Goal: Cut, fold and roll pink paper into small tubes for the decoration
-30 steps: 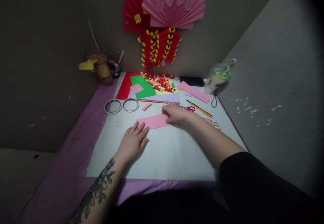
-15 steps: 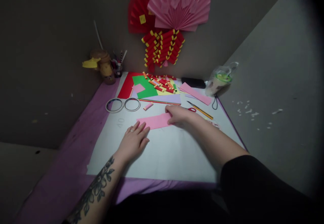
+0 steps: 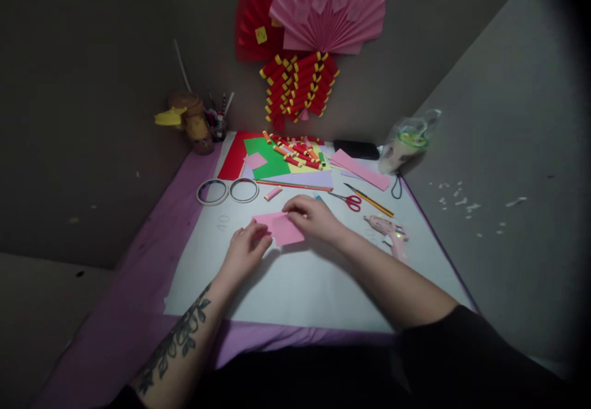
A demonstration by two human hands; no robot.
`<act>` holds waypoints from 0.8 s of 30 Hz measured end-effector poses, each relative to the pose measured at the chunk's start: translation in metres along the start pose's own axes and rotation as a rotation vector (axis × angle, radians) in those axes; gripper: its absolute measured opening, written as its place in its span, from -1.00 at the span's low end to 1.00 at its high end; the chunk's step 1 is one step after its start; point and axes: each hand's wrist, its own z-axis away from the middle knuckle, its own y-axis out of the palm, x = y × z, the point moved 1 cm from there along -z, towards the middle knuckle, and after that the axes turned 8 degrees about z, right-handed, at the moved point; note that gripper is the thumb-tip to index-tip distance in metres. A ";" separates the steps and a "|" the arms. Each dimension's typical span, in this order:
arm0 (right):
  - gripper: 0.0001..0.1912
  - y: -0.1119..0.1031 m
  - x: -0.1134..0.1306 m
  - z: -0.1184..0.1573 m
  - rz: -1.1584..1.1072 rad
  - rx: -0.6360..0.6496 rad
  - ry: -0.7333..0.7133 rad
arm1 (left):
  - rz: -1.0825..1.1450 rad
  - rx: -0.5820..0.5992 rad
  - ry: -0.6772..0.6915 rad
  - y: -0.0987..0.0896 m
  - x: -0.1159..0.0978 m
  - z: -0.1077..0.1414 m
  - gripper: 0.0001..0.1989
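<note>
A piece of pink paper (image 3: 289, 231) is between my two hands over the white sheet on the table, its upper part bent over. My left hand (image 3: 244, 247) has its fingertips closed on the paper's left end. From the right, my right hand (image 3: 314, 217) grips the upper edge between thumb and fingers. Just behind them lies a small pink roll with yellow ends (image 3: 273, 193). Red-handled scissors (image 3: 353, 202) and a pink glue gun (image 3: 390, 229) rest to the right of my right hand.
Two tape rolls (image 3: 212, 192) lie at the left. Coloured sheets (image 3: 265, 166) carry several small rolls at the back. A yellow pencil (image 3: 376, 204), pink strips (image 3: 360, 170), a dark phone (image 3: 356, 149) and a bagged cup (image 3: 402, 147) are at the right.
My right hand has moved left and lifted the paper's right end, bending it over. The left fingers, flat on the paper before, now pinch its end. Scissors and glue gun show more fully.
</note>
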 end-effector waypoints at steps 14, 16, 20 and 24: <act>-0.74 0.048 -0.025 -0.003 -0.587 -0.108 0.475 | 0.567 -0.247 -0.109 0.006 0.020 -0.005 -0.67; -0.72 0.053 -0.028 -0.007 -0.505 -0.040 0.484 | 0.660 -0.287 -0.119 0.007 0.026 -0.008 -0.66; -0.78 0.063 -0.029 -0.011 -0.238 -0.061 0.493 | 0.660 -0.324 -0.121 0.006 0.035 -0.008 -0.64; -0.79 0.067 -0.029 -0.011 -0.091 -0.085 0.508 | 0.496 -0.270 -0.074 0.004 0.038 -0.004 -0.61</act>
